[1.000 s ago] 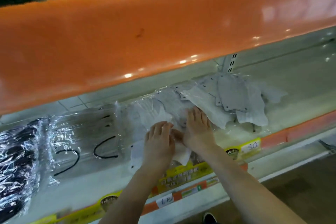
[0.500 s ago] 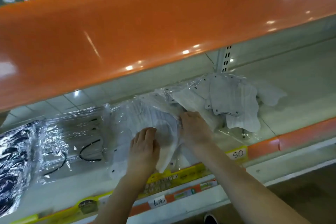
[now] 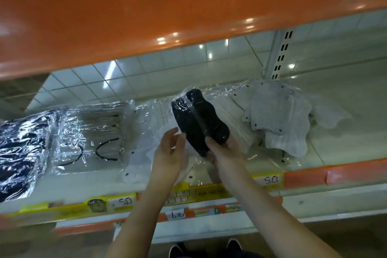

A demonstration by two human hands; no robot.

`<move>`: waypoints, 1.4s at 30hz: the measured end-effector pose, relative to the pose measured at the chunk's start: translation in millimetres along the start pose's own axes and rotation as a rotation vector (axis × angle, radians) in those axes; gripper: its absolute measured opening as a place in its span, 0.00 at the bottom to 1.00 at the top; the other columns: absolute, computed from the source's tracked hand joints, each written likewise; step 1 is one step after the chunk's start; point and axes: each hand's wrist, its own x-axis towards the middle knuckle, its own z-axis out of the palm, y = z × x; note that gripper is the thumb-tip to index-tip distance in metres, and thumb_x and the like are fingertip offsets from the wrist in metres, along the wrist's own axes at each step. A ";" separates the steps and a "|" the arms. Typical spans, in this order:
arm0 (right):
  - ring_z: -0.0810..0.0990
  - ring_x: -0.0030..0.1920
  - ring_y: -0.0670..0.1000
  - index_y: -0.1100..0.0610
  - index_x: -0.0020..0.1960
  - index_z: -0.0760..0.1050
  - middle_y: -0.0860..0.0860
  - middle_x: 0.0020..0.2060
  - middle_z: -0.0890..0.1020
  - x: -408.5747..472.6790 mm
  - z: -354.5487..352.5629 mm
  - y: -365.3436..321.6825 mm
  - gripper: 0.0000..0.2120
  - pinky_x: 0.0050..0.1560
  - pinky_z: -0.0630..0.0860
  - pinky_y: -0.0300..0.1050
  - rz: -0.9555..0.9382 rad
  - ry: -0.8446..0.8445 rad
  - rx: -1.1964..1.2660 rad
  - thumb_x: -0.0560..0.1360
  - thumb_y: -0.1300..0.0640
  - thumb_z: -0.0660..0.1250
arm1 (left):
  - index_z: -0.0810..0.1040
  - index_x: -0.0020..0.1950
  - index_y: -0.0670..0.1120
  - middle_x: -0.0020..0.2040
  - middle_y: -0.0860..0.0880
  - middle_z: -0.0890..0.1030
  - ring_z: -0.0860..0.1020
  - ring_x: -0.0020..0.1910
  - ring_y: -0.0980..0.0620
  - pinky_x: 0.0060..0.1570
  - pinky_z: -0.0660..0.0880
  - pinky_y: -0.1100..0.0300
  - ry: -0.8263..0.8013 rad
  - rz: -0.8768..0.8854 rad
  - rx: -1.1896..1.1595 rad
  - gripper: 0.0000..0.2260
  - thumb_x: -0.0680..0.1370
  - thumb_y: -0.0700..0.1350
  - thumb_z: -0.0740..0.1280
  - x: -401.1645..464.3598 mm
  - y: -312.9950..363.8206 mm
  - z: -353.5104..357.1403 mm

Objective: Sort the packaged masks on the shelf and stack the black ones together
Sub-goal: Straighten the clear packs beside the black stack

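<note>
our right hand (image 3: 225, 150) grips the lower end of a black mask pack (image 3: 199, 123), thumb and fingers curled round it, holding it up above the white packs (image 3: 159, 130) in the middle of the shelf (image 3: 335, 132). our left hand (image 3: 170, 151) is beside it with fingers spread and nearly straight, fingertips at or just short of the pack's left edge; we cannot tell whether they touch.

we judge the step in hand to be pulling one black pack out of the mixed heap. the next move, as we read it, is to carry it leftward to the black stack (image 3: 19, 148) at the far left of the shelf, well apart from our hands, and lay it flat on top. between lies a clear pack (image 3: 92, 132) with black ear loops showing, so the carry has to pass over that. the film is slippery and crinkled, so a loose grip could let the pack slide.

to the right a grey pile (image 3: 274, 119) lies loosely fanned. the orange board (image 3: 188, 6) above takes up the top of the view and hides whatever sits higher. the black stack is cut off by the left edge, so we cannot count it. glare on the film blurs the pack outlines, and whether more black packs lie under the white ones is hidden. the price tags (image 3: 270, 180) read only in part.
</note>
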 end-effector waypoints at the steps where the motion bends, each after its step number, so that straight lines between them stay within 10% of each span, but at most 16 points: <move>1: 0.82 0.52 0.52 0.53 0.62 0.73 0.53 0.52 0.82 -5.5 1.7 0.4 0.16 0.44 0.79 0.43 0.029 -0.029 0.029 0.76 0.64 0.66 | 0.75 0.60 0.45 0.47 0.58 0.80 0.80 0.47 0.58 0.46 0.72 0.74 0.007 -0.050 -0.145 0.10 0.80 0.46 0.61 -1.1 2.1 -1.8; 6: 0.80 0.48 0.43 0.43 0.48 0.73 0.43 0.44 0.82 -23.6 4.8 -5.0 0.08 0.55 0.76 0.44 0.092 -0.190 -0.354 0.76 0.57 0.68 | 0.76 0.60 0.39 0.53 0.42 0.82 0.81 0.53 0.46 0.53 0.78 0.53 0.150 -0.181 -0.548 0.13 0.77 0.40 0.66 1.7 0.9 -17.2; 13: 0.78 0.37 0.42 0.53 0.42 0.74 0.47 0.35 0.78 -16.0 14.8 -28.3 0.06 0.35 0.69 0.27 0.043 -0.266 -0.509 0.77 0.62 0.66 | 0.73 0.55 0.49 0.48 0.48 0.77 0.79 0.41 0.54 0.34 0.76 0.65 0.462 -0.146 -0.814 0.11 0.77 0.36 0.66 23.7 -24.6 -76.1; 18: 0.76 0.33 0.39 0.56 0.42 0.73 0.51 0.36 0.77 -6.5 53.7 -21.9 0.06 0.32 0.70 0.28 -0.045 -0.167 -0.621 0.78 0.62 0.64 | 0.72 0.55 0.55 0.50 0.47 0.75 0.75 0.47 0.52 0.45 0.75 0.65 0.381 0.226 -0.177 0.17 0.76 0.33 0.68 23.4 -58.8 -128.8; 22: 0.81 0.32 0.47 0.57 0.49 0.75 0.53 0.37 0.83 -5.9 97.1 -6.5 0.09 0.26 0.73 0.35 0.057 -0.175 -0.181 0.79 0.68 0.59 | 0.67 0.70 0.48 0.72 0.43 0.65 0.61 0.71 0.42 0.68 0.60 0.47 0.210 0.632 0.775 0.31 0.72 0.62 0.63 26.2 -100.8 -164.3; 26: 0.77 0.24 0.45 0.62 0.51 0.74 0.50 0.26 0.80 -12.9 138.0 12.3 0.06 0.22 0.68 0.34 0.139 -0.155 -0.122 0.78 0.69 0.60 | 0.74 0.62 0.46 0.64 0.45 0.77 0.75 0.63 0.44 0.62 0.68 0.48 0.273 0.925 0.798 0.15 0.77 0.50 0.65 23.0 -116.1 -188.0; 29: 0.82 0.33 0.46 0.62 0.58 0.74 0.53 0.38 0.83 -16.8 165.1 27.9 0.10 0.30 0.75 0.37 0.127 -0.137 -0.286 0.77 0.67 0.63 | 0.81 0.52 0.44 0.53 0.47 0.82 0.81 0.51 0.45 0.50 0.74 0.52 0.337 0.978 0.711 0.08 0.75 0.37 0.65 20.5 -122.2 -207.2; 32: 0.72 0.62 0.51 0.57 0.69 0.67 0.55 0.63 0.74 -17.8 190.3 52.8 0.23 0.59 0.71 0.43 -0.199 -0.025 -0.909 0.76 0.56 0.68 | 0.82 0.49 0.43 0.49 0.47 0.83 0.81 0.47 0.45 0.46 0.75 0.53 0.397 0.953 0.702 0.08 0.74 0.34 0.68 20.5 -129.5 -232.5; 37: 0.67 0.62 0.53 0.58 0.64 0.73 0.53 0.61 0.74 -39.4 235.6 86.4 0.30 0.67 0.58 0.39 -0.792 -0.301 -1.294 0.72 0.37 0.60 | 0.83 0.50 0.44 0.50 0.49 0.84 0.81 0.50 0.48 0.46 0.75 0.54 0.457 0.889 0.716 0.08 0.74 0.35 0.69 25.0 -144.7 -275.8; 42: 0.77 0.54 0.51 0.56 0.55 0.79 0.50 0.53 0.79 -51.4 274.7 119.5 0.15 0.56 0.71 0.46 -0.936 -0.238 -1.268 0.71 0.65 0.63 | 0.84 0.51 0.44 0.50 0.50 0.84 0.81 0.51 0.48 0.47 0.75 0.54 0.486 0.875 0.752 0.09 0.76 0.36 0.66 25.5 -167.1 -315.0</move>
